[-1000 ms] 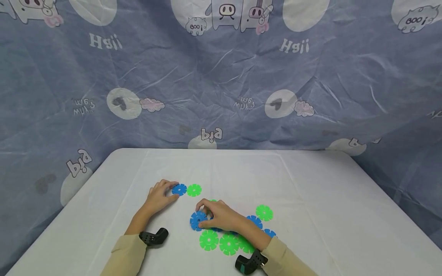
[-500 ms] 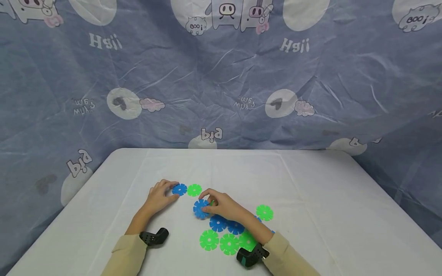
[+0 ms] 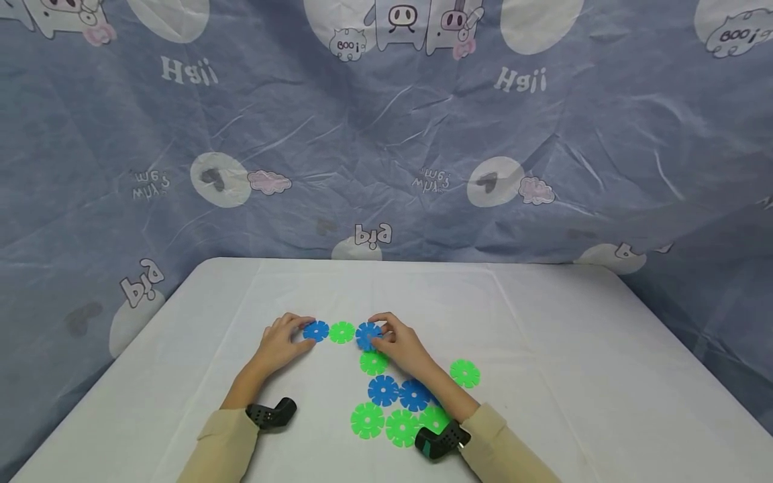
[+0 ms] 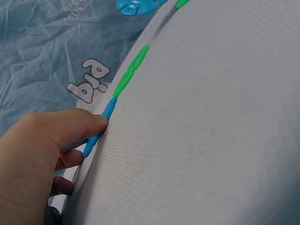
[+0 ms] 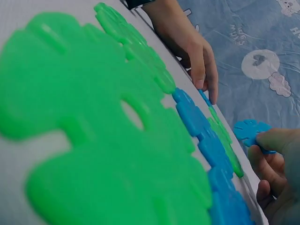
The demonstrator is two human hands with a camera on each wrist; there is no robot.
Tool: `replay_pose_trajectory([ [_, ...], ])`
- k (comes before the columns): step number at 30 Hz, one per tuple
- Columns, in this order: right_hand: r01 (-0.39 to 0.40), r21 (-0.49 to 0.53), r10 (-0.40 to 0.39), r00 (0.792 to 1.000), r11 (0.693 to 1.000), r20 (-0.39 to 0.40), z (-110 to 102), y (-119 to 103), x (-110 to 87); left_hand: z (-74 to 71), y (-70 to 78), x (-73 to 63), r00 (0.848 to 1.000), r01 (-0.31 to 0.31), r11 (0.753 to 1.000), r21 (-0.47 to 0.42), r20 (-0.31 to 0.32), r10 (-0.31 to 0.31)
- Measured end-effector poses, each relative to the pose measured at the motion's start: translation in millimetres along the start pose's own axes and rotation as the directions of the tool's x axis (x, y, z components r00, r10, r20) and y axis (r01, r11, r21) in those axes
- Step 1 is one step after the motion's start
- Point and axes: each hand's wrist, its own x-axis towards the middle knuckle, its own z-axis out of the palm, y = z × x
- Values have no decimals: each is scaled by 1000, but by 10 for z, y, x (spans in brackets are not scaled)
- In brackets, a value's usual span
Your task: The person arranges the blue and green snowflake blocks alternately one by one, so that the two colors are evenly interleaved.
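Between the thumb and fingers of my left hand (image 3: pixel 280 347), a blue snowflake disc (image 3: pixel 317 331) lies on the white table, gripped at its edges. A green snowflake disc (image 3: pixel 342 332) lies flat right beside it, edge to edge. My right hand (image 3: pixel 406 347) pinches another blue snowflake disc (image 3: pixel 365 334) just right of the green one. In the right wrist view this pinched disc (image 5: pixel 249 129) appears tilted and raised above the table, thumb on its face. The left wrist view shows the left thumb (image 4: pixel 84 125) against the blue disc's edge.
Nearer the body lie more snowflake discs: a green one (image 3: pixel 374 363) below the right hand, blue ones (image 3: pixel 383 390), and a row of green ones (image 3: pixel 367 420) partly under the right forearm. One green disc (image 3: pixel 465 373) lies apart to the right. A patterned blue cloth (image 3: pixel 386 134) hangs behind the table.
My right hand has carried its blue disc away from the body and slightly right, up beside the green disc. Discs formerly under that hand now show. The left hand keeps its place.
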Motion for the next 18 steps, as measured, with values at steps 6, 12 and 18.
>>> replay_pose_trajectory([
  [6, -40, -83, 34, 997, 996, -74, 12, 53, 26, 10, -6, 5, 1000, -6, 1000, -8, 0, 6],
  [12, -70, -202, 48, 993, 977, -111, 37, 72, 50, 29, -26, -3, 1000, 6, 1000, -21, 4, -6],
  [18, -101, -299, 69, 991, 949, -119, 63, 69, 71, 16, -21, 9, 1000, -1, 1000, -12, -3, 1],
])
